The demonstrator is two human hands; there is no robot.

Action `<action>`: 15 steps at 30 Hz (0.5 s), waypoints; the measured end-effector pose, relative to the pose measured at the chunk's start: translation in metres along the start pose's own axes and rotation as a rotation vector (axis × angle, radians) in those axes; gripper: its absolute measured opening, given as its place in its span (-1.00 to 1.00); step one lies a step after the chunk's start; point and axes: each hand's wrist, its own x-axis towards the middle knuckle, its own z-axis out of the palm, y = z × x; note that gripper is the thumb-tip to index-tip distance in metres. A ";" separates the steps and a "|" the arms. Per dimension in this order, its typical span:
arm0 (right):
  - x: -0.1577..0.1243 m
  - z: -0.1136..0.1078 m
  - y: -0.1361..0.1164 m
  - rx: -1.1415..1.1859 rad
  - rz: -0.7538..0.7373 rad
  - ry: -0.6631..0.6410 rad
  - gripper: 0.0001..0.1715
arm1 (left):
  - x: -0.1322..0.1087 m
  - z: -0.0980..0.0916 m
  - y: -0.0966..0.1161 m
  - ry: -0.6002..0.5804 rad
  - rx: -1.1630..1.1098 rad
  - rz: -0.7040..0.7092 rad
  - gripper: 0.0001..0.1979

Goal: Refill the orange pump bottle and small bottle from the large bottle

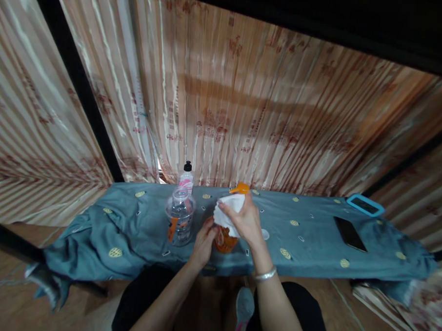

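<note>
A white, scalloped-edged piece (229,210) is held by the right hand (248,221), its thumb and fingers closed on it, above and partly in front of an orange-brown container (225,243) that stands on the cloth-covered tabletop (323,258) near its front edge. The container's left side is touched by the left hand (203,245), whose fingers are part-curled; whether it is firmly gripped cannot be told. The white piece looks thin, soft and light, so it would probably be creased by a hard squeeze, and is best pinched at its edge or folded under the fingers. The container is judged light and fairly stiff, with a smooth wall that may be slippery if wet; it would be best taken low around its sides, with the rim left free. Just beyond the right hand, a small orange piece (242,188) is seen; whether it is also held cannot be made out. To the left, a clear plastic cup (180,227) is placed close to the left hand; its thin wall would likely be dented by a tight grip, so support under the rim is advised.
</note>
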 end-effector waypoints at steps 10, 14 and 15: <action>-0.027 0.021 0.013 -0.020 0.131 0.077 -0.27 | 0.030 0.004 0.040 0.089 -0.011 0.142 -0.49; -0.042 0.030 0.040 0.049 0.205 0.023 -0.32 | 0.054 0.028 0.057 0.018 0.014 0.147 -0.51; -0.045 0.032 0.047 0.096 0.205 0.026 -0.35 | 0.057 0.032 0.057 0.019 0.026 0.130 -0.51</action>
